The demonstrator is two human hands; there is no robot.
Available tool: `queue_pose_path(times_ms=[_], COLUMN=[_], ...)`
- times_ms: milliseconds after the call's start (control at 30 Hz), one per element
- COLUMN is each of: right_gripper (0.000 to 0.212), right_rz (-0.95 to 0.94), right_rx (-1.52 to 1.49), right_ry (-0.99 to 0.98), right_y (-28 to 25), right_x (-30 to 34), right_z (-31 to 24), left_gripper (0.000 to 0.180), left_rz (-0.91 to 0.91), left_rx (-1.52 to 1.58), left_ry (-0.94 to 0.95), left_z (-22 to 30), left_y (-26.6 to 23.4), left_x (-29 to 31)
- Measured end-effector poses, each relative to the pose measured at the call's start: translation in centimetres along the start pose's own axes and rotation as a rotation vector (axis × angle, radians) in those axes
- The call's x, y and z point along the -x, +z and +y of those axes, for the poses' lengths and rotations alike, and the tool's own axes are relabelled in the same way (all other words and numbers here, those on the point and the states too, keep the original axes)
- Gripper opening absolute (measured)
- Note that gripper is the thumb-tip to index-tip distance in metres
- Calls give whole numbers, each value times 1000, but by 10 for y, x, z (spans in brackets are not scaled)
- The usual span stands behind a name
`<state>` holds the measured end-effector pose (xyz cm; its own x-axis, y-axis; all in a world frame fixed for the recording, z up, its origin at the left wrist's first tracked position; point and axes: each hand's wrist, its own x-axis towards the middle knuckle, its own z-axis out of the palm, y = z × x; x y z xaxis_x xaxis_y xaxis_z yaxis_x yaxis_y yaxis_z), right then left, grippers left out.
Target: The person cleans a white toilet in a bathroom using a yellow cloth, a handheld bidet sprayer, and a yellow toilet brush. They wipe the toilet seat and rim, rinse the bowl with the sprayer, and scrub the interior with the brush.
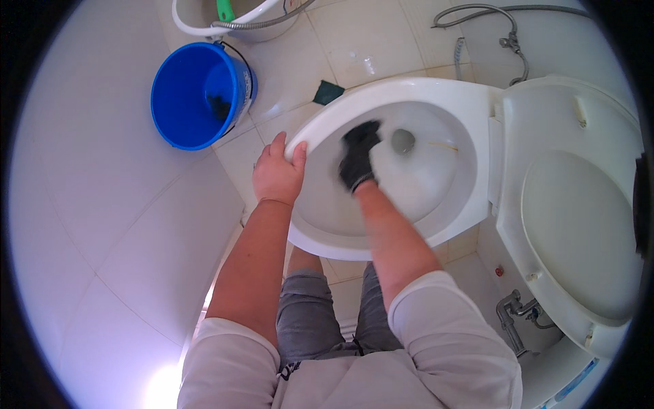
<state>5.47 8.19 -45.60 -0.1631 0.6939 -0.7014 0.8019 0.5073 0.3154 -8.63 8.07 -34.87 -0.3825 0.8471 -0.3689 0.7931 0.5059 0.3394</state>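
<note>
A white toilet bowl [436, 177] stands in front of me, its lid and seat raised on the right. My bare left hand [278, 170] grips the bowl's left rim, the thumb on top and the fingers over the outer side. Inside the bowl is my right hand [357, 155] in a black glove, close to the inner left wall. Motion blurs its fingers, so I cannot make out whether they hold anything. To the right of the glove is the round grey drain opening [402, 141]. A thin yellowish streak [444, 146] marks the bowl beyond it.
At the far left stands a blue bucket [197, 95] with something dark inside. Behind it is a white tub [262, 27] holding a green item [225, 9]. A dark green pad [328, 92] lies by the bowl. A shower hose [477, 8] and pipe fittings [514, 317] are at right.
</note>
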Motion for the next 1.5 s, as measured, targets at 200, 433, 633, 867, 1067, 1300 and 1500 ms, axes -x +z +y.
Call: queue_pose_path(times_ms=[200, 433, 633, 867, 1067, 1300, 1500], right_gripper=[59, 66, 55, 60, 56, 26, 21], right_rz=[-234, -563, -343, -343, -376, -426, -173], right_rx=[-967, -312, -107, 128, -793, -324, -734], right_ry=[-26, -177, -109, 9, 39, 74, 124], right_y=[72, 52, 87, 55, 33, 44, 18], right_x=[67, 40, 56, 52, 99, 102, 153], right_z=[56, 30, 77, 79, 43, 98, 104], left_gripper=[48, 46, 46, 50, 49, 49, 61], left_rz=[-9, -64, -101, -89, -104, -87, -198], left_rx=[-21, 14, 51, 26, 45, 99, 27], left_ry=[-19, -29, -34, -10, -30, 4, -54], left_z=[-1, 7, 5, -1, -5, 9, 9], left_y=[-2, -5, -10, -6, -7, -9, -31], left_x=[3, 2, 1, -3, -3, 0, 8])
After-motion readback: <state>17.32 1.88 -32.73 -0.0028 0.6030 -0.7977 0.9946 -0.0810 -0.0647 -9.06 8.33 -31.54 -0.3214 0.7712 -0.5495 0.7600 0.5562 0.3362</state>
